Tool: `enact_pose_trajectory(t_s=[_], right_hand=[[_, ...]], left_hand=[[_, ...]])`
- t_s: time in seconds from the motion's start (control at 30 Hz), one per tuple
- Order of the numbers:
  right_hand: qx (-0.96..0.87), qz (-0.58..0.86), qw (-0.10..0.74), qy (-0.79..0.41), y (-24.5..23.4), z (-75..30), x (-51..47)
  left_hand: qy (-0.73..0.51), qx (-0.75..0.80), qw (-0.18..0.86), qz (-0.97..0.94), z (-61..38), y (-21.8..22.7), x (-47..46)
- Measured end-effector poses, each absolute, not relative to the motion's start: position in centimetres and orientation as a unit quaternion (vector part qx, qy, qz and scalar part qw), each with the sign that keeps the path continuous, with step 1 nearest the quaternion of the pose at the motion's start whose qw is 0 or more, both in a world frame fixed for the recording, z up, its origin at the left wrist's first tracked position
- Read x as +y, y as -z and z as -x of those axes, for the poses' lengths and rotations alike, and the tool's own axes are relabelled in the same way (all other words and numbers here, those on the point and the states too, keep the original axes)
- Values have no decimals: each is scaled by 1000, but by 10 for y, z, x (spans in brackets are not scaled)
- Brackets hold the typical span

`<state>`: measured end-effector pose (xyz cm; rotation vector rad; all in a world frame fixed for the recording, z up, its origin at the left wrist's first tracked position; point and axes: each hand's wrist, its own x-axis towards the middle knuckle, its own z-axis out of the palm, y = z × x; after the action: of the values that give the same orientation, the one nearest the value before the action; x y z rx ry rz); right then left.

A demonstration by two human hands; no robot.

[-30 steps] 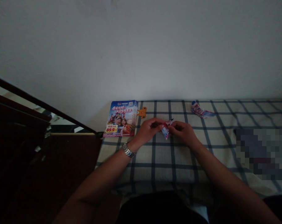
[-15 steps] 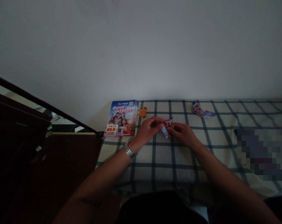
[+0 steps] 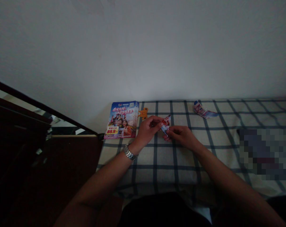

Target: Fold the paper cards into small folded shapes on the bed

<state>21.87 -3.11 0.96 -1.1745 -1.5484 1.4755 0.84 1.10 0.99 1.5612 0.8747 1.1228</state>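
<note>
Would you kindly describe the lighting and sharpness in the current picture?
Head view: dim light, the pale grey wall brightest near its middle, the dark brown surface at lower left almost black. Head view: creases in the folded blue-and-red printed paper between bare left hand and right hand look soft. Head view: pixelation masks an area at right on the pale checked fabric.

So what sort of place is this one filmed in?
Probably a room in a home, perhaps a bedroom: a checked cloth is spread against a plain wall, with a stack of flyers lying on it.
</note>
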Motion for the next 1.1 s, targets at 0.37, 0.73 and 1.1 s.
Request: enact_pose_trajectory(t_s=[0.37,0.73,1.1], right_hand=[[-625,470,336,-526,-7,-222,-29],[-689,493,323,-422,-3,-228,-25],[-720,462,287,-431,-6,-223,-29]], left_hand=[[-440,360,516,-641,-11,-8,11],[-407,350,516,-667,-12,-4,8],[-402,346,570,-627,-16,-5,5]])
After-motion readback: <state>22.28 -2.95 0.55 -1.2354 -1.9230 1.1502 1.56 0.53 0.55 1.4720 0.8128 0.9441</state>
